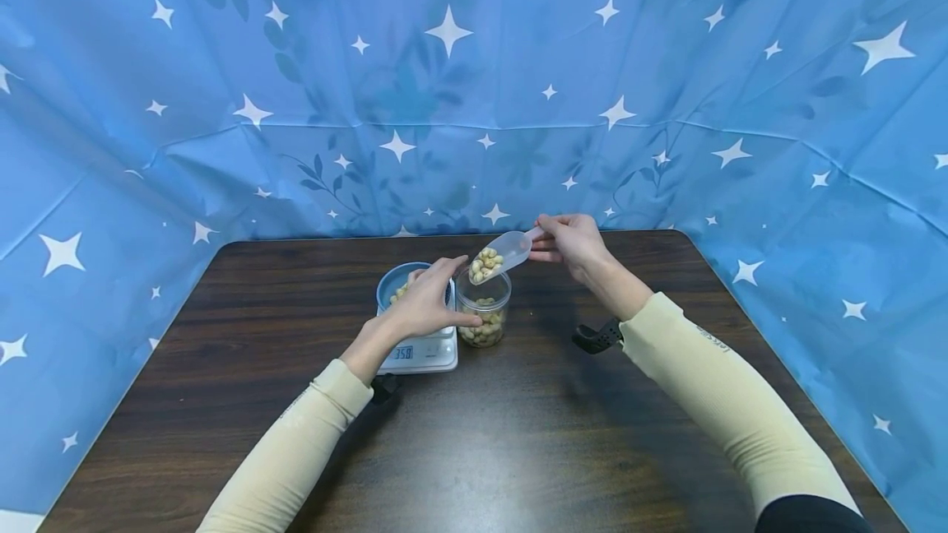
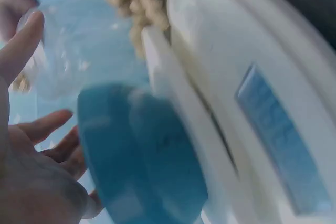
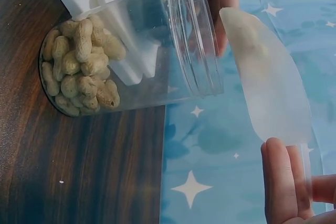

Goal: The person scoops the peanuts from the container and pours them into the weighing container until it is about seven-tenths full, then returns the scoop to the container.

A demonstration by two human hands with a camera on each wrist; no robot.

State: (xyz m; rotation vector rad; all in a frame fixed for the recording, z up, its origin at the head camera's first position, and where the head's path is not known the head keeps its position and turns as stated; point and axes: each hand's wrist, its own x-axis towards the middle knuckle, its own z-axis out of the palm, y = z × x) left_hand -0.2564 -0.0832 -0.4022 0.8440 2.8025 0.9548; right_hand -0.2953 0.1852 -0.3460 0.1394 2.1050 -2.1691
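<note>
My right hand (image 1: 570, 243) pinches the short handle of a translucent scoop (image 1: 517, 248), tilted down over the jar's mouth with several peanuts (image 1: 485, 265) in it. Below stands a clear jar (image 3: 149, 35), partly filled with unshelled peanuts (image 3: 79, 61). My left hand (image 1: 424, 303) reaches across the scale, thumb and fingers spread and fairly straight beside the jar's left side. Under that arm, a blue bowl (image 2: 142, 150) with peanuts sits on a white kitchen scale (image 1: 425, 356), partly hidden by the hand. The scale's display (image 1: 403, 353) appears to read 358.
A dark wooden table (image 1: 474, 434) bears everything. Behind it hangs a blue curtain (image 1: 518, 89) with white stars. Black wrist straps (image 1: 596, 339) show at both wrists.
</note>
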